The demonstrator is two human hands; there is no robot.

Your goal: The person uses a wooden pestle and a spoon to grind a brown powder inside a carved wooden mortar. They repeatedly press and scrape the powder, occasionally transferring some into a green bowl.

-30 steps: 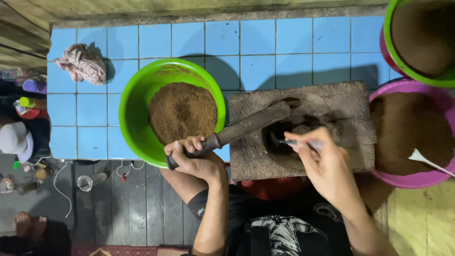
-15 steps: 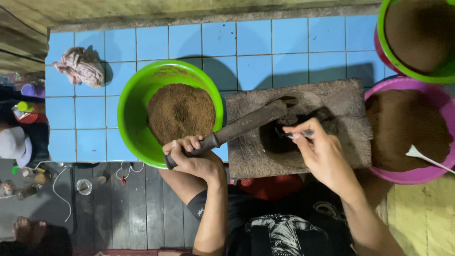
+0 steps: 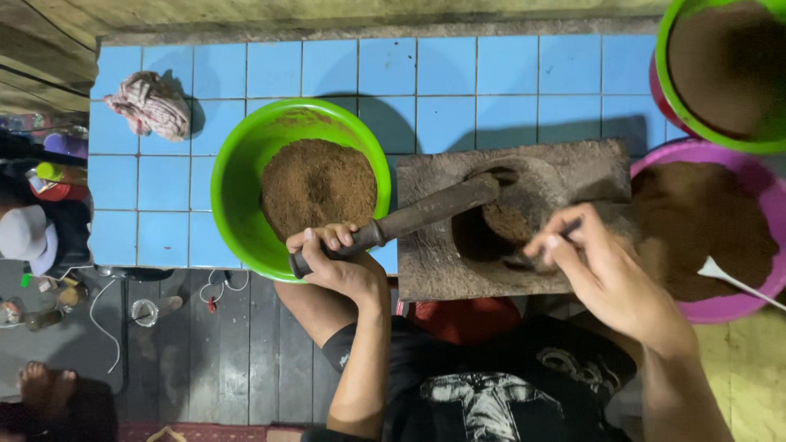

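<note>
My left hand point(image 3: 334, 260) grips the handle end of a dark wooden pestle point(image 3: 426, 213), whose tip rests at the rim of the hollow in a rough stone mortar block point(image 3: 573, 176). Brown ground powder point(image 3: 509, 223) lies in the hollow. My right hand point(image 3: 602, 274) holds a thin spoon-like tool point(image 3: 550, 242) with its end down in the hollow. A bright green bowl point(image 3: 237, 176) heaped with brown powder point(image 3: 318, 184) stands left of the block, close to my left hand.
A pink basin point(image 3: 725, 307) of brown powder with a white spoon point(image 3: 737, 281) sits at the right; a second green basin point(image 3: 696, 115) of powder is above it. A crumpled rag point(image 3: 149, 105) lies on the blue tiled surface point(image 3: 458, 74). Small bottles and clutter sit on the floor at left.
My right hand has shifted slightly lower and nearer over the mortar with the tool. My left hand and the pestle have stayed almost still.
</note>
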